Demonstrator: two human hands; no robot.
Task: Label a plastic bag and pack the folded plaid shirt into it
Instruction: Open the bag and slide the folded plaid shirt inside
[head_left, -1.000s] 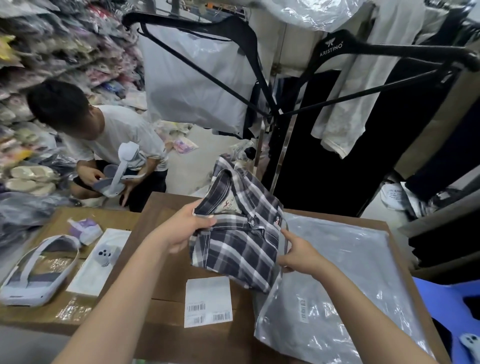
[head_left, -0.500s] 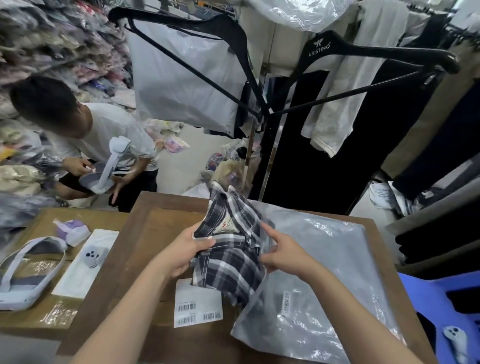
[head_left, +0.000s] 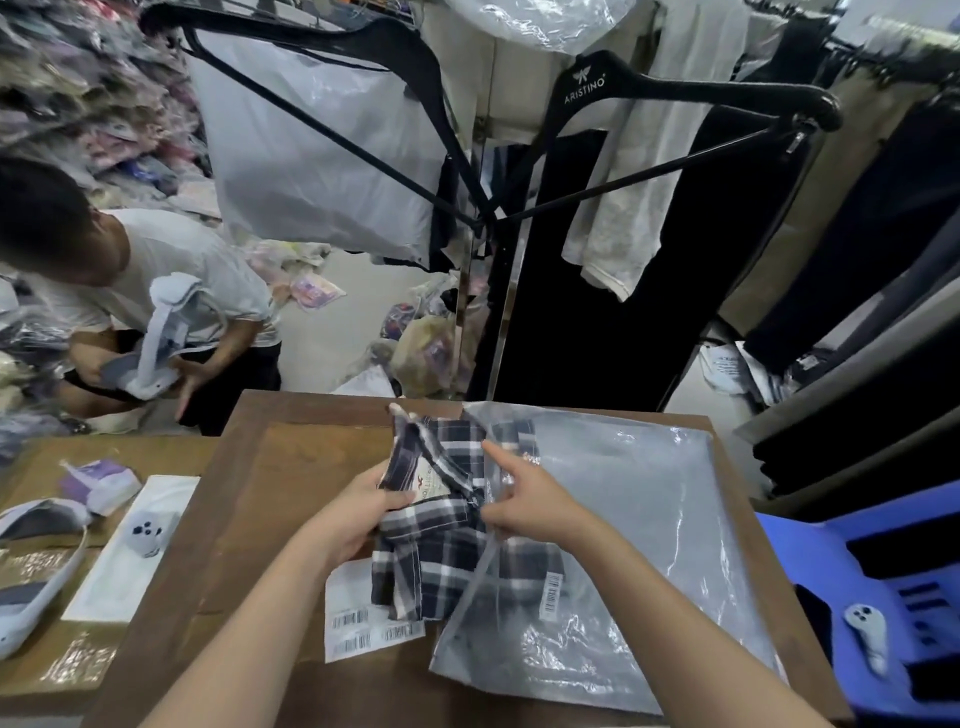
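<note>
The shirt (head_left: 447, 530) lies on the table (head_left: 249, 499) with its long axis running away from the person, collar at the far end, and its right-hand part already inside the bag (head_left: 639, 519). The bag lies flat to the right, its open edge running diagonally across the shirt's near right corner, so the way in is rightward. The left hand (head_left: 358, 514) grips the shirt's left edge near the collar, fingers (head_left: 389, 501) clenched on the cloth; it sits on the side away from the bag and is best placed to push. The right hand (head_left: 530, 504) rests at the bag's mouth over the shirt, pinching what looks like the plastic edge, index finger extended. A barcode label (head_left: 551, 597) already sits on the bag; a label sheet (head_left: 358, 618) lies partly under the shirt's near left corner.
</note>
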